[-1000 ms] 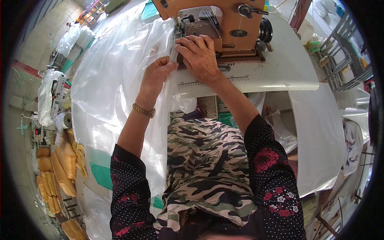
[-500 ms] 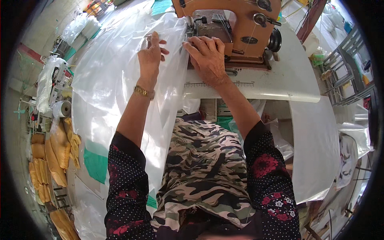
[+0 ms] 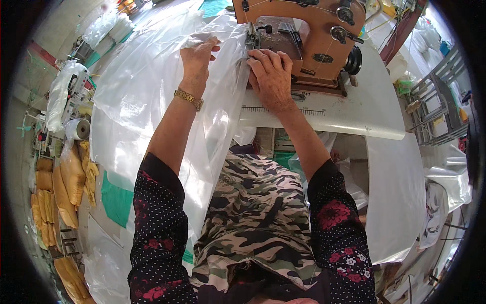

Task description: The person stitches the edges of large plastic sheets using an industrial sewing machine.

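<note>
A large, translucent white plastic sheet [image 3: 136, 96] drapes over the table and down its near side, its right edge running up to the brown sewing machine [image 3: 324, 38]. My left hand [image 3: 197, 58] is closed on a raised fold of this sheet, left of the machine's needle area; the fingertips are partly hidden. With bent fingers, my right hand [image 3: 272, 76] pinches the sheet's edge just in front of the presser foot [image 3: 252, 38]. The part of the sheet under the foot is hard to make out.
A printed ruler scale [image 3: 283, 110] runs along the white machine table [image 3: 349, 119]. A black handwheel [image 3: 353, 61] juts from the machine's right side. At left lie yellow-brown bundles [image 3: 68, 177] and a white roll [image 3: 80, 128]. A grey metal rack [image 3: 438, 109] stands at right.
My left hand has turned, its thumb folding down from upright as the fingers close on the sheet. My right hand stays by the presser foot. The whole view has shifted slightly.
</note>
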`<state>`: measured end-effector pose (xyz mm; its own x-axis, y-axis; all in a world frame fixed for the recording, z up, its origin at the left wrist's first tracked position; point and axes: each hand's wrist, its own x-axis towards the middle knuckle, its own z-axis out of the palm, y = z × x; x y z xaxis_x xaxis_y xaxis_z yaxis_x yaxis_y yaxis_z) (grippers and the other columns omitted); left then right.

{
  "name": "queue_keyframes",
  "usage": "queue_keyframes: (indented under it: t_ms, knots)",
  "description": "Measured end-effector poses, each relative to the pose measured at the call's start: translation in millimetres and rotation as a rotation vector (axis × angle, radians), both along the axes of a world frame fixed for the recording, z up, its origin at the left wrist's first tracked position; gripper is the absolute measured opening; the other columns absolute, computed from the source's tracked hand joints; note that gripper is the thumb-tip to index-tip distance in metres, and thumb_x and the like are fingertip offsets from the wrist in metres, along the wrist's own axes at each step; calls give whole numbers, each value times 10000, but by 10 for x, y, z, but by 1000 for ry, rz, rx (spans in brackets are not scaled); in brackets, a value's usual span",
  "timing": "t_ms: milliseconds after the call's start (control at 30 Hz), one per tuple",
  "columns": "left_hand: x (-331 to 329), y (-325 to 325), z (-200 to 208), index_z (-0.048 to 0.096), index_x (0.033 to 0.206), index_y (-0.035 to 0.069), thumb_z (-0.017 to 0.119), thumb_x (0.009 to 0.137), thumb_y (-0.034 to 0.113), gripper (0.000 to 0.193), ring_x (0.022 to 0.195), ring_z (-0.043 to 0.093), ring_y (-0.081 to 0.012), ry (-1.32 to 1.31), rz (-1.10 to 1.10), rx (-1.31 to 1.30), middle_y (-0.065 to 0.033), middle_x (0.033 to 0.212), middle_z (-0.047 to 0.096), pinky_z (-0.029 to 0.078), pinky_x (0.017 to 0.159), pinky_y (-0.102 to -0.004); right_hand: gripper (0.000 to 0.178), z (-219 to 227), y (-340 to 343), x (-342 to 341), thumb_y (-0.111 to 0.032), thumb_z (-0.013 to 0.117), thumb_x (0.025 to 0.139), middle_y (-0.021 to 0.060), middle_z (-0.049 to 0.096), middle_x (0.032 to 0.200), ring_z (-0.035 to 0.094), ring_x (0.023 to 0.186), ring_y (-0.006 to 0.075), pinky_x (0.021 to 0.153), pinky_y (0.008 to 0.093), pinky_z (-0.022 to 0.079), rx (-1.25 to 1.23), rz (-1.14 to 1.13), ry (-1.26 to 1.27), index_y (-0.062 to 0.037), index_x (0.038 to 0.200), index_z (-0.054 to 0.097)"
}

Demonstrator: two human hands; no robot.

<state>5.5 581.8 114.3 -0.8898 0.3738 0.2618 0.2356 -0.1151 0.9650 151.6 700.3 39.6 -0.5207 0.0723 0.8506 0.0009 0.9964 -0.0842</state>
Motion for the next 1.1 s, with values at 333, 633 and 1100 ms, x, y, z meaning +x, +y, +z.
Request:
queue_keyframes:
  t_ms: [333, 633, 1100]
  knots:
    - [-100, 72, -86, 651, 937, -4, 654, 831, -10, 107, 669, 662, -186, -45, -53, 63, -97, 807, 666, 570, 576, -298, 451, 24, -17, -37, -189, 679, 820, 25, 542, 1289, 473, 1217, 239, 1061, 477, 284, 21, -80, -32, -156, 1255, 565]
    - [-119, 62, -84, 670, 952, -15, 682, 840, 11, 116, 741, 671, -199, -65, -49, 28, -111, 831, 680, 593, 674, -311, 456, 18, -12, -21, -216, 684, 829, 34, 529, 1300, 455, 1233, 246, 1063, 472, 289, 6, -84, -54, -145, 1261, 553]
    - [-110, 48, -63, 653, 863, 20, 648, 837, -4, 36, 672, 653, -181, -172, -32, 118, -72, 796, 649, 592, 605, -305, 549, 23, -35, -37, -167, 723, 755, 20, 527, 1320, 463, 1233, 248, 1071, 479, 271, -40, -48, -44, -151, 1276, 551]
